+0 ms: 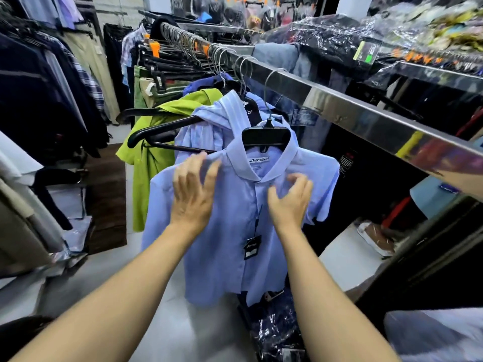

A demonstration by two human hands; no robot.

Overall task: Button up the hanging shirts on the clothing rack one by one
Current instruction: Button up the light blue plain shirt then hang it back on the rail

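A light blue short-sleeved shirt (230, 246) hangs on a black hanger (266, 138) from the shiny metal rail (339, 105). Its front placket looks closed, and a black price tag (252, 247) dangles on it. My left hand (194, 193) lies spread on the shirt's left chest, fingers apart. My right hand (290, 198) rests on the right chest just below the collar, fingers curled and loose, gripping nothing that I can see. Behind it hangs a second pale blue shirt (209, 126), then a lime green shirt (149, 158).
Dark garments (39, 100) hang along the left wall. Trousers on clip hangers (156, 71) fill the far end of the rail. Plastic-wrapped clothes (339, 35) lie on the upper right shelf, and bagged dark items (277, 327) sit low under the shirt. Grey floor (183, 322) shows below.
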